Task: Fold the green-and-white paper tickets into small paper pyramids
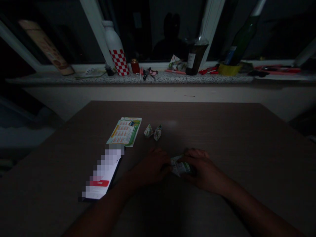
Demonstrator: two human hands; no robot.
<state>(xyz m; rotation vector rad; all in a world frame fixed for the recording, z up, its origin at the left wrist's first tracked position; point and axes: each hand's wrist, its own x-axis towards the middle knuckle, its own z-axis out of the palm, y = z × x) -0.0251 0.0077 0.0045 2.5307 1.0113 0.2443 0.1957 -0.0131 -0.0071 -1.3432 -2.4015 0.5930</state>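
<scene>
Hold the folded paper point(181, 168) flat on the surface point(234, 128), to the right of the calendar leaflet point(125, 131) and nearer the body than it; best line up edges first, then press each crease firmly outward. Seems to lie lengthwise from side to side, with one corner pointing toward the body and both ends partly covered. Apparently grasped by fingers of the right hand point(203, 168); touched by those of the left hand point(153, 167), too dim to tell whether pinching.
</scene>
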